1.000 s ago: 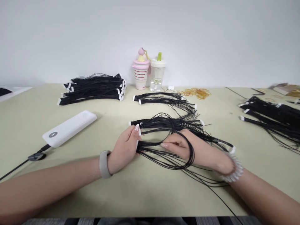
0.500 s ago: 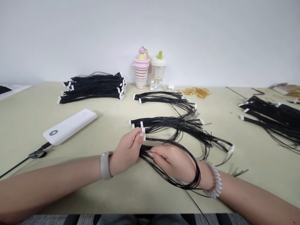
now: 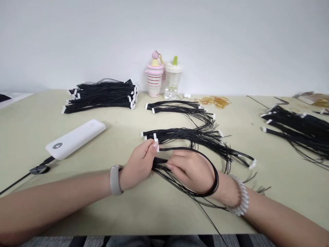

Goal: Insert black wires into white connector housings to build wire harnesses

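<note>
On the far left of the pale green worktop (image 3: 31, 137) lies a flat white power bank (image 3: 75, 139) with a thin black charging cable (image 3: 25, 177) running from it. Behind it sits a tall stack of black wire bundles with white connectors (image 3: 101, 98). The left hand (image 3: 138, 164), wearing a grey band (image 3: 113, 179) on its wrist, is curled closed around a thin black wire bundle (image 3: 164, 166), with white connector tips showing just above its fingertips. The right hand (image 3: 191, 171) is pinched shut on the same bundle just beside the left, and a loop of the wire curves around its back. A white coiled bracelet (image 3: 239, 195) circles that wrist. Two looser black bundles (image 3: 180, 108) lie beyond the hands, below a pink ice-cream-shaped bottle (image 3: 154, 79) and a clear bottle with a green straw (image 3: 172, 80). Further right are scattered amber rubber bands (image 3: 216, 101) and another heap of black wire bundles (image 3: 298, 132).
</note>
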Available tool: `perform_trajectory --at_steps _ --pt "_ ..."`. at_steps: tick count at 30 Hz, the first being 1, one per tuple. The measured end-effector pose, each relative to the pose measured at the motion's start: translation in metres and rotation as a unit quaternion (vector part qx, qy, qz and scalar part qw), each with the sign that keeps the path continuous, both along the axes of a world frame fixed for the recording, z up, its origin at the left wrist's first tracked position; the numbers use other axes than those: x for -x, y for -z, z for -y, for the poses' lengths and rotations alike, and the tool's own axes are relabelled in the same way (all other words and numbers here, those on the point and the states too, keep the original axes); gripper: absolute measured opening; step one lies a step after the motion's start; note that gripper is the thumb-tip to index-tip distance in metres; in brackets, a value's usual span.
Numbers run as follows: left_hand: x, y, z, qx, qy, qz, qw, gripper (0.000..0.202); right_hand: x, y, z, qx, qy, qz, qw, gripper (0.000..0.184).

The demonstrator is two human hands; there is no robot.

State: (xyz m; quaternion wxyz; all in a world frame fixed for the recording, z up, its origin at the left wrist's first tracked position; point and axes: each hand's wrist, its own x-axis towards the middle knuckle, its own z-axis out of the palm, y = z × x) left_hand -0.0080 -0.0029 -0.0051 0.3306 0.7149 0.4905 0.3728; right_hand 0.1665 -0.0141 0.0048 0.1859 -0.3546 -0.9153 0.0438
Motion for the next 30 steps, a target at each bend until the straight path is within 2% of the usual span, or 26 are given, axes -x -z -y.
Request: perform_trajectory --at_steps 3,8,11,13,16,18,21,23,25,28,30 --pt "0.000 0.000 0.000 -0.002 0.006 -0.001 1.000 0.031 0.002 -0.001 0.003 0.004 -0.012 0.000 1.000 0.027" --pt "0.000 -0.001 0.000 -0.003 0.011 -0.013 1.000 0.031 0.007 0.006 0.008 -0.079 -0.021 0.038 0.996 0.024" --pt "0.000 -0.001 0.001 0.004 0.013 -0.009 1.000 0.032 0.005 0.006 0.006 -0.080 0.001 0.052 0.995 0.023" --pt "0.000 0.000 0.000 0.009 0.003 -0.009 1.000 0.034 -0.001 0.002 0.002 -0.066 0.036 0.064 0.995 0.022" --pt "0.000 0.000 0.000 0.021 -0.018 -0.004 1.000 0.036 -0.020 -0.014 -0.010 -0.040 0.095 0.066 0.992 0.021" --pt "0.000 0.001 0.000 0.031 -0.020 0.004 0.999 0.036 -0.037 -0.027 -0.019 0.034 0.150 0.040 0.987 0.019" --pt "0.000 0.001 0.001 0.040 -0.017 0.010 0.999 0.035 -0.058 -0.044 -0.031 0.062 0.296 -0.092 0.949 0.016" --pt "-0.001 0.001 0.001 0.055 -0.020 0.017 0.998 0.035 -0.068 -0.050 -0.036 0.036 0.362 -0.174 0.915 0.018" --pt "-0.001 0.000 0.001 0.076 -0.023 0.029 0.996 0.036 -0.073 -0.052 -0.039 0.007 0.393 -0.221 0.893 0.019" --pt "-0.001 -0.001 0.001 0.112 -0.035 0.048 0.992 0.038 -0.077 -0.049 -0.042 -0.060 0.401 -0.235 0.883 0.014" --pt "-0.001 -0.001 0.001 0.135 -0.045 0.067 0.988 0.039 -0.079 -0.046 -0.043 -0.142 0.389 -0.196 0.889 0.015"
